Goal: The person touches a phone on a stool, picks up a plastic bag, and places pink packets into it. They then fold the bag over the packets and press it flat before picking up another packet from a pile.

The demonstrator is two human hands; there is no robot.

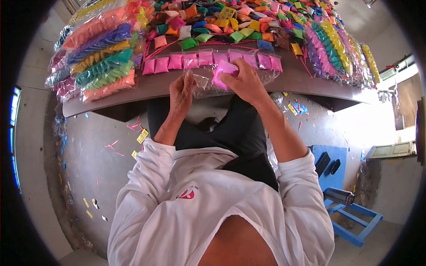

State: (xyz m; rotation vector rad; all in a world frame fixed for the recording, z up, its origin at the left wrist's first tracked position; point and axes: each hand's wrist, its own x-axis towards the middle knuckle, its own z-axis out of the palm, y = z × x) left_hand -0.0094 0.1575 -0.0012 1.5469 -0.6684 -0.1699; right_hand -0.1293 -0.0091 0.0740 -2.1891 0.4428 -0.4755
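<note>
My right hand (pixel 245 80) grips a small pink packet (pixel 224 69) at the mouth of a clear plastic bag (pixel 205 85) lying on the table's front edge. My left hand (pixel 183 91) holds the left side of that bag, fingers curled on the plastic. Just beyond the hands, a row of several pink packets (pixel 208 60) lies side by side on the brown table (pixel 306 80).
A heap of loose coloured packets (pixel 230 22) fills the back of the table. Bagged stacks of packets lie at the left (pixel 100 57) and right (pixel 330 46). A blue stool (pixel 339 173) with phones and a steel flask (pixel 339 196) stands on the floor at my right.
</note>
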